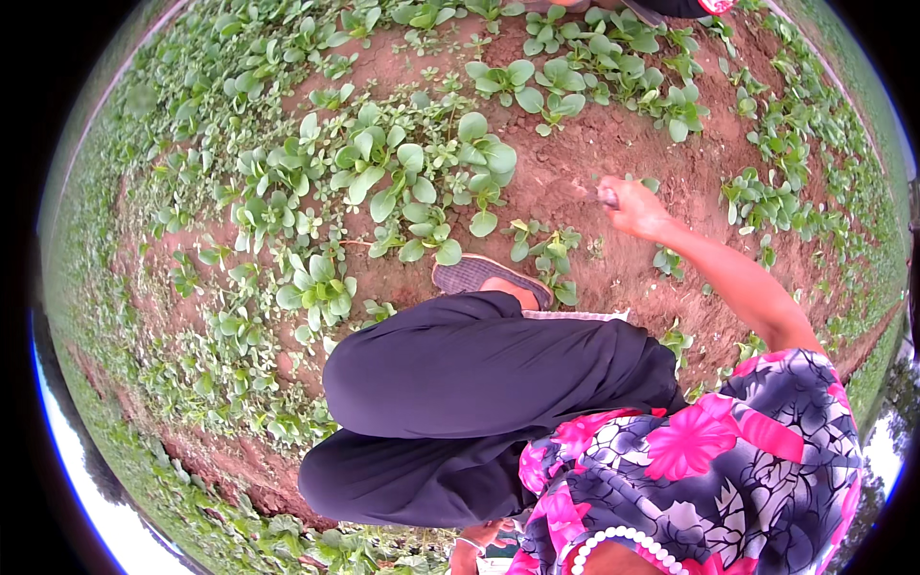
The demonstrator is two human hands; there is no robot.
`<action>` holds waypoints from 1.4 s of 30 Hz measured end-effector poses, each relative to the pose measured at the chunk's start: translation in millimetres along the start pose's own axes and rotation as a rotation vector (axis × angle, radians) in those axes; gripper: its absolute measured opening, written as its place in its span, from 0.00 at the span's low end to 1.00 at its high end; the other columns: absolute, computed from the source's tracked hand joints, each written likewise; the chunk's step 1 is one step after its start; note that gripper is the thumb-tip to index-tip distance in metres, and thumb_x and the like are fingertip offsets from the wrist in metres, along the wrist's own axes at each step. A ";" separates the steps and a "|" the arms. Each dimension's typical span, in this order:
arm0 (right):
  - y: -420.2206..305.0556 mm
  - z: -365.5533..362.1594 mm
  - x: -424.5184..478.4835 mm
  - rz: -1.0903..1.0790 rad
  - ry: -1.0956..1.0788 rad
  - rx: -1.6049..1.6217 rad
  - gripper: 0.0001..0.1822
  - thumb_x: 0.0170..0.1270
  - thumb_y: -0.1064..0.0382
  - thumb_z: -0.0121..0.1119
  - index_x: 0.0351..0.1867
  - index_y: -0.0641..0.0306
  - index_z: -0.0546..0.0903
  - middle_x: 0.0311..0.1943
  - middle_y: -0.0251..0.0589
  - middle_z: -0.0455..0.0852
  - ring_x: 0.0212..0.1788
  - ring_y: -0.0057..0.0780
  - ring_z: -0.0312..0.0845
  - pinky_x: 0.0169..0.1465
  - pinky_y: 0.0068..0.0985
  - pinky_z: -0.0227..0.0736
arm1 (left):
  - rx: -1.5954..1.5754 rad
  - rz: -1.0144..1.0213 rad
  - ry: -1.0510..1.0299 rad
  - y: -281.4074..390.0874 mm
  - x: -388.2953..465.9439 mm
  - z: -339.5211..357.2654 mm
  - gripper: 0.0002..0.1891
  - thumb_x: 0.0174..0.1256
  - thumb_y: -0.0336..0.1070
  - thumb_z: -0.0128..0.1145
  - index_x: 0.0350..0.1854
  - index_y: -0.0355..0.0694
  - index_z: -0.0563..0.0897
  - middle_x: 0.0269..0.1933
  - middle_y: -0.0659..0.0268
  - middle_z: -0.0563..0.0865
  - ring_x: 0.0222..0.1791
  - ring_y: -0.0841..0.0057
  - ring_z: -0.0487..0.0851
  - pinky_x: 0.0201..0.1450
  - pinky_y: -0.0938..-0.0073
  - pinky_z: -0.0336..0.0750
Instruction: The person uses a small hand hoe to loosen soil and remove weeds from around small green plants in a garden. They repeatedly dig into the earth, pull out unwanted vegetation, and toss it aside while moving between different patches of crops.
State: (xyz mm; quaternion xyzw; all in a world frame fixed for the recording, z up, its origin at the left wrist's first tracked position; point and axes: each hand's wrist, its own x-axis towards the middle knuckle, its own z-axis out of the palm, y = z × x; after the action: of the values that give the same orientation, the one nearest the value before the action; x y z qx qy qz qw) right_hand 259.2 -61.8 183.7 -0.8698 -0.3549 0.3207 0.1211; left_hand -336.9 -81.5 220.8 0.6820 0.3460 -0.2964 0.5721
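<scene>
My right hand (pixel 632 207) reaches out over bare reddish soil (pixel 611 151), its fingers closed around the grip of a small hand tool (pixel 608 198). The tool's working end is blurred and close to the ground. Small leafy green plants (pixel 553 248) grow just left of the hand, and a bigger leafy clump (pixel 388 169) stands farther left. My left hand (pixel 487 533) shows in part at the bottom edge, below my bent knees, with a bangle at the wrist; whether it holds anything cannot be told.
My dark trousers (pixel 460 366) and one checked shoe (pixel 474 273) lie close to the plants. Dense low greenery (pixel 180 136) covers the left side, with more leafy plants (pixel 769 201) at right. Part of another person in dark clothing (pixel 679 7) shows at the top edge.
</scene>
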 end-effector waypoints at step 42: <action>44.5 0.0 -40.0 0.448 0.209 0.832 0.03 0.60 0.68 0.56 0.31 0.56 0.73 0.19 0.28 0.70 0.13 0.18 0.60 0.14 0.25 0.53 | 1.054 0.189 -0.575 194.6 328.0 -135.5 0.19 0.65 0.48 0.51 0.54 0.47 0.84 0.54 0.60 0.85 0.55 0.61 0.83 0.54 0.64 0.77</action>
State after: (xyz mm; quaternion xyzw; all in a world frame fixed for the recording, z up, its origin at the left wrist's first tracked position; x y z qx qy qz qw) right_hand 261.5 -121.6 183.0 -0.8301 0.0136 0.3647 0.4216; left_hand 13.9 75.0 93.2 0.7938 -0.0778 -0.5482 0.2518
